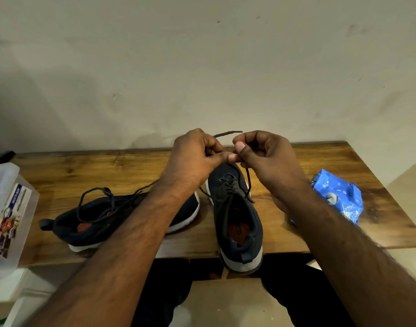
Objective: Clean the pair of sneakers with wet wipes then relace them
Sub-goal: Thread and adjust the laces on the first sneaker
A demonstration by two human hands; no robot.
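Your left hand (197, 153) and right hand (261, 152) both have fingers curled tight, pinching the lace (248, 179) above the right sneaker (236, 215) on the counter (84, 171).

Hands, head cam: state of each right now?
Left hand: closed, pinching the lace of the right-side sneaker.
Right hand: closed, pinching the same lace.

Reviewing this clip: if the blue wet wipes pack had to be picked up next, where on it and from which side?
Take the wet wipes pack across its crumpled upper half, from above and from the right. It lies flat on the table near the right edge, and the right hand and forearm cover its left corner, so that side is blocked.
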